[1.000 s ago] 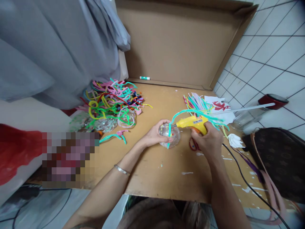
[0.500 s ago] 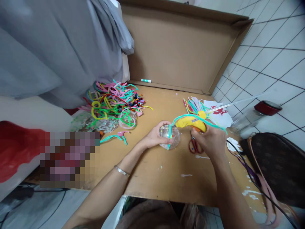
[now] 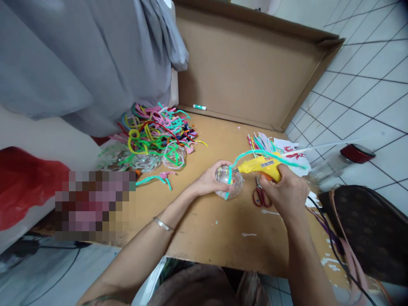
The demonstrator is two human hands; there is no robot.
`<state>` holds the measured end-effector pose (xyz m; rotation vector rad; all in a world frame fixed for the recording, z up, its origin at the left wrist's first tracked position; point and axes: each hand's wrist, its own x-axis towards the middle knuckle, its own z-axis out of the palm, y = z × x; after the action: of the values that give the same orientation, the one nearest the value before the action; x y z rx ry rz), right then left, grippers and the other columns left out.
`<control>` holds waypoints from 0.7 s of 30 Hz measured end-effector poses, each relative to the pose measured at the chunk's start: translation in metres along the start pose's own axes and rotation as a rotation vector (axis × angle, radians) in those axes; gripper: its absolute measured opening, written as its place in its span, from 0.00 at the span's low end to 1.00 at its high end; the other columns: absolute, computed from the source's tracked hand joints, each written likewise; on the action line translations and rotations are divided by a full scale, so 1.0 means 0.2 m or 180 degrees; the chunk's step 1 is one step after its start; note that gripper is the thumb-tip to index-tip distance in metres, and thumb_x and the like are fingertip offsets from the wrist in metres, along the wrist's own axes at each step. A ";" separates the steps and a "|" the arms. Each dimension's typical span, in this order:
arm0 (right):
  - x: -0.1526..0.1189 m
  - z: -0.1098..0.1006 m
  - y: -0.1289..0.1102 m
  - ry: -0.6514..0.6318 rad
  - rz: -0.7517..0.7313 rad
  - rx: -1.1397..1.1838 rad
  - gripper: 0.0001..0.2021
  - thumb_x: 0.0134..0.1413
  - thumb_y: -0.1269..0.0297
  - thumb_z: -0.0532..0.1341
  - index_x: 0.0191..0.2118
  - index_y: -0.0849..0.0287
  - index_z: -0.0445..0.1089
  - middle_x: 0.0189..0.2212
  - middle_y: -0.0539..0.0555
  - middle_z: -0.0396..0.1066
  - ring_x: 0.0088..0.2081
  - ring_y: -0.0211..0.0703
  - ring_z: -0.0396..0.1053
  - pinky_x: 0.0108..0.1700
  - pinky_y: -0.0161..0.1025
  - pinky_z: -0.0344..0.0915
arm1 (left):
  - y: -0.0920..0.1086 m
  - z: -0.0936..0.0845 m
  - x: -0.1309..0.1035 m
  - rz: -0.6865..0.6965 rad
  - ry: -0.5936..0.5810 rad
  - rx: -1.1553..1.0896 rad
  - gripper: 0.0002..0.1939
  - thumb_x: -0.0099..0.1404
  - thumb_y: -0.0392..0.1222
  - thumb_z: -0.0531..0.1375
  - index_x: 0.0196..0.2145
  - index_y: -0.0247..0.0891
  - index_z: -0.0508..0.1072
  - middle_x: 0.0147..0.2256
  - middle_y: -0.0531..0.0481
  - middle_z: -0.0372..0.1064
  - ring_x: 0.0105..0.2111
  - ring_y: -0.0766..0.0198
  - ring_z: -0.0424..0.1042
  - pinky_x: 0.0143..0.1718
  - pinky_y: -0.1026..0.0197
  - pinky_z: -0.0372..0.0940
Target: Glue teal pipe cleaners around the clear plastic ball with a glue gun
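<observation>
My left hand [image 3: 213, 178] is closed around a clear round plastic ball [image 3: 236, 187], thumb in front and fingers behind. A turquoise pipe cleaner [image 3: 255, 152] runs down over the ball, and its long free end arches to the right above the glue gun. In my right hand [image 3: 288, 191] is the yellow glue gun [image 3: 261, 167], with fingers at its orange trigger. Its nozzle points left and meets the ball's upper right side beside the pipe cleaner; whether glue is coming out cannot be seen. Red-handled scissors [image 3: 262, 197] lie on the table just below the gun.
A heap of coloured pipe cleaners [image 3: 153, 131] lies at the back left, with clear balls [image 3: 143, 161] before it. More pipe cleaners [image 3: 259, 142] lie behind the gun. A glass bottle [image 3: 331, 163], a brown bag [image 3: 360, 229] and a black cord [image 3: 334, 246] are at right. Cardboard [image 3: 242, 63] stands behind.
The glue gun's body has tilted to slope down to the right, its nozzle still at the ball. My left hand keeps its hold. The whole view has shifted slightly.
</observation>
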<state>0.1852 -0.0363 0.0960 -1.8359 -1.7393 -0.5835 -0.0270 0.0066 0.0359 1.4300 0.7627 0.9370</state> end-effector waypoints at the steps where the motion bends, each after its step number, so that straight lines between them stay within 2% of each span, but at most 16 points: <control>1: 0.00 0.00 0.00 -0.0010 0.0040 -0.0009 0.14 0.43 0.51 0.58 0.25 0.58 0.67 0.18 0.50 0.62 0.22 0.37 0.53 0.27 0.35 0.43 | 0.00 0.00 0.00 0.0017 -0.0002 -0.0008 0.37 0.42 0.41 0.71 0.50 0.39 0.63 0.40 0.50 0.69 0.39 0.62 0.69 0.43 0.61 0.62; 6: 0.01 0.00 -0.01 -0.0196 0.0116 -0.0056 0.14 0.43 0.50 0.56 0.24 0.58 0.66 0.17 0.50 0.60 0.22 0.38 0.52 0.27 0.36 0.42 | -0.01 0.00 0.00 0.0043 0.0009 -0.0021 0.37 0.42 0.42 0.71 0.50 0.39 0.63 0.39 0.51 0.69 0.38 0.62 0.69 0.42 0.61 0.62; 13: 0.00 0.02 0.01 -0.0126 0.0155 0.0016 0.14 0.43 0.50 0.57 0.27 0.58 0.66 0.18 0.49 0.60 0.22 0.37 0.52 0.28 0.35 0.42 | -0.01 0.00 0.00 -0.0025 0.0002 -0.0086 0.38 0.42 0.42 0.71 0.50 0.39 0.63 0.40 0.51 0.69 0.39 0.61 0.70 0.43 0.59 0.62; 18: -0.01 0.01 0.01 -0.0241 0.0162 0.0048 0.14 0.43 0.50 0.58 0.24 0.57 0.65 0.17 0.49 0.59 0.22 0.37 0.51 0.28 0.35 0.43 | -0.02 0.00 0.00 0.0006 0.0018 -0.0022 0.37 0.43 0.42 0.72 0.50 0.38 0.62 0.40 0.50 0.70 0.39 0.61 0.70 0.43 0.60 0.63; 21: -0.01 0.00 0.01 -0.0194 0.0185 0.0016 0.15 0.44 0.50 0.57 0.26 0.58 0.66 0.18 0.50 0.61 0.22 0.38 0.52 0.28 0.35 0.44 | -0.02 0.00 0.00 0.0002 -0.0001 -0.0038 0.37 0.43 0.42 0.71 0.50 0.39 0.62 0.40 0.51 0.70 0.38 0.62 0.70 0.43 0.60 0.63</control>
<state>0.1868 -0.0370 0.0943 -1.9124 -1.7186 -0.5045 -0.0273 0.0079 0.0322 1.4201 0.7552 0.9405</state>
